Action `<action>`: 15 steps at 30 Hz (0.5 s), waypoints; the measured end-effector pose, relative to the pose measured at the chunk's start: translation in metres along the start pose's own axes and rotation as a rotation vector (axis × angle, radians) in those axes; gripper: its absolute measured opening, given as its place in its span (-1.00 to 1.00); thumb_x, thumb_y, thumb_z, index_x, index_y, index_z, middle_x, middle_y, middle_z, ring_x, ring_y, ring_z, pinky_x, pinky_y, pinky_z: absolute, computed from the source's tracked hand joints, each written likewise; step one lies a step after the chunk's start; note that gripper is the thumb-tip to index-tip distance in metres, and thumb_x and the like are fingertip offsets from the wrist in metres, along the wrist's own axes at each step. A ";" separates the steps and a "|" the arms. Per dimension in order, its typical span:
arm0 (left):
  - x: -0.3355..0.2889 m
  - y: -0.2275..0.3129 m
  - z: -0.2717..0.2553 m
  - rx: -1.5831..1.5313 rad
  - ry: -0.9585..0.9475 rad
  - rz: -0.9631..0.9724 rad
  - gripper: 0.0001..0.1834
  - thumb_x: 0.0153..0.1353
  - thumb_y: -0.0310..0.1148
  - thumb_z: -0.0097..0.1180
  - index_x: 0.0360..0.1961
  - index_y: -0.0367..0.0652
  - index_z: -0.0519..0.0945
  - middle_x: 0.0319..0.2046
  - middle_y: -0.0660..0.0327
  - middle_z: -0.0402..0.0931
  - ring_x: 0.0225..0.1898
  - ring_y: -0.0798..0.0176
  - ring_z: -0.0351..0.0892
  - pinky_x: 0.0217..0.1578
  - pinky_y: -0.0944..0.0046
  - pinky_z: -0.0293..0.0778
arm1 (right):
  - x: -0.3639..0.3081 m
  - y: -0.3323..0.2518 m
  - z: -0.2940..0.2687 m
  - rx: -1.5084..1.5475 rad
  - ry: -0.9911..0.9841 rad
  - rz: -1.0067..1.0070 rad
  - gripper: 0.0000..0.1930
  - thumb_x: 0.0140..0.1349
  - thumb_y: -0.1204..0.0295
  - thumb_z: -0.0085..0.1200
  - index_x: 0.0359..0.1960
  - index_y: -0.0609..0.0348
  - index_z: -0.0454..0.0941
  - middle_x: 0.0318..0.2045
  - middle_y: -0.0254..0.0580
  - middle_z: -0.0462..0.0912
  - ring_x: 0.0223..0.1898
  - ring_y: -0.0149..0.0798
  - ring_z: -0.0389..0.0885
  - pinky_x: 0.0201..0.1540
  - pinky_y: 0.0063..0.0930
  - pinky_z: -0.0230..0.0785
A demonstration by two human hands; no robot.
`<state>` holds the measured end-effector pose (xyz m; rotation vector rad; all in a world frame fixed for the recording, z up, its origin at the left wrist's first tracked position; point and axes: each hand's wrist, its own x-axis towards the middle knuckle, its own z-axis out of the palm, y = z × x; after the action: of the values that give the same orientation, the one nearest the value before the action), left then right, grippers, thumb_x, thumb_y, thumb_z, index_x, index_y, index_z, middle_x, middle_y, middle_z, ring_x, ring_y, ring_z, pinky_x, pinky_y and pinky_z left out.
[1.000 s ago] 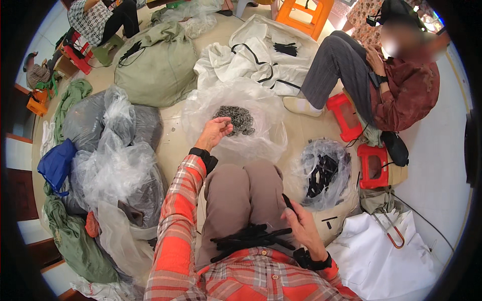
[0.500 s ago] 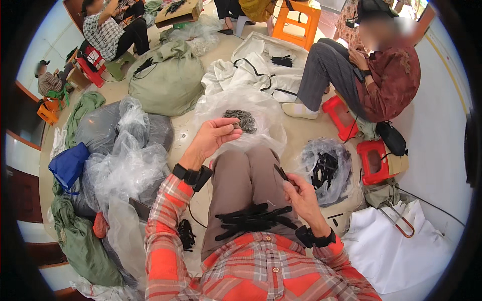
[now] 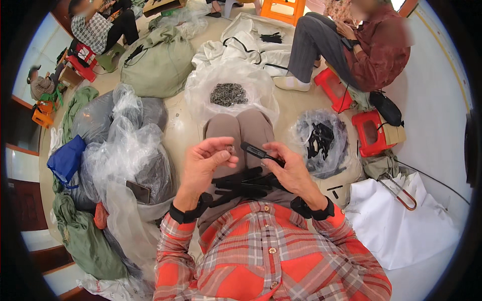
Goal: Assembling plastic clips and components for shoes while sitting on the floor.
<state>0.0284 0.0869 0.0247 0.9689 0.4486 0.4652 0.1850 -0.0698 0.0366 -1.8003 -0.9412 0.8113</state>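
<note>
1. Work area: pale, smooth-looking floor [image 3: 179,143]. A small part dropped here could skid out of reach.
2. Lap: loose black strips [image 3: 236,184] lie crosswise on brown trousers [image 3: 223,128]. If the legs tilt or part, the strips could slide off.
3. Right hand [image 3: 292,170]: grasps a single strip [image 3: 255,150] between thumb and fingers, its far end angled toward the left hand. A light grip could let it twist.
4. Left hand [image 3: 200,163]: pinches a small shiny piece [image 3: 230,149] at the fingertips, apart from the single strip. With so little to hold, it could slip; its orientation cannot be told.
5. Right side: a clear bag [image 3: 332,164] holds black pieces [image 3: 320,140]. A knock could scatter them.
6. Ahead: an open plastic bag [image 3: 198,90] holds heaped metallic pieces [image 3: 228,95]. Its soft wall could fold if a co-worker's shoe [image 3: 292,84], nearby, shifts against it.
</note>
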 end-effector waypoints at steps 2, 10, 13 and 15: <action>-0.008 -0.003 0.011 0.055 0.030 0.009 -0.75 0.12 -0.58 0.07 -0.14 -0.38 0.49 -0.36 0.14 0.56 -0.39 0.29 0.59 -0.34 0.36 0.55 | -0.003 -0.001 0.004 0.009 -0.006 -0.010 -0.69 0.09 0.56 0.09 -0.08 0.23 0.44 -0.51 -0.36 0.46 -0.48 -0.52 0.34 -0.40 -0.61 0.26; -0.015 -0.015 0.005 0.165 -0.064 0.058 -0.74 0.14 -0.55 0.08 -0.12 -0.36 0.48 -0.40 0.14 0.56 -0.41 0.34 0.57 -0.34 0.40 0.53 | -0.008 -0.006 0.005 0.118 -0.107 -0.083 -0.77 0.08 0.52 0.10 -0.19 0.29 0.49 -0.39 -0.11 0.61 -0.36 -0.31 0.57 -0.26 -0.48 0.39; -0.015 -0.016 0.002 0.084 -0.050 0.054 -0.74 0.13 -0.54 0.09 -0.13 -0.37 0.48 -0.41 0.14 0.56 -0.41 0.33 0.58 -0.34 0.40 0.54 | -0.007 -0.004 0.004 0.121 -0.127 -0.071 -0.76 0.07 0.53 0.11 -0.19 0.30 0.51 -0.35 -0.11 0.60 -0.32 -0.30 0.57 -0.22 -0.49 0.38; -0.014 -0.016 0.002 0.040 -0.046 0.037 -0.74 0.13 -0.54 0.08 -0.13 -0.37 0.48 -0.41 0.14 0.56 -0.41 0.32 0.58 -0.34 0.39 0.54 | -0.005 -0.004 0.004 0.122 -0.127 -0.067 -0.76 0.07 0.53 0.11 -0.19 0.30 0.52 -0.35 -0.11 0.60 -0.31 -0.30 0.56 -0.22 -0.49 0.38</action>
<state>0.0205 0.0698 0.0136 1.0263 0.4005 0.4683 0.1779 -0.0716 0.0397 -1.6193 -1.0063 0.9290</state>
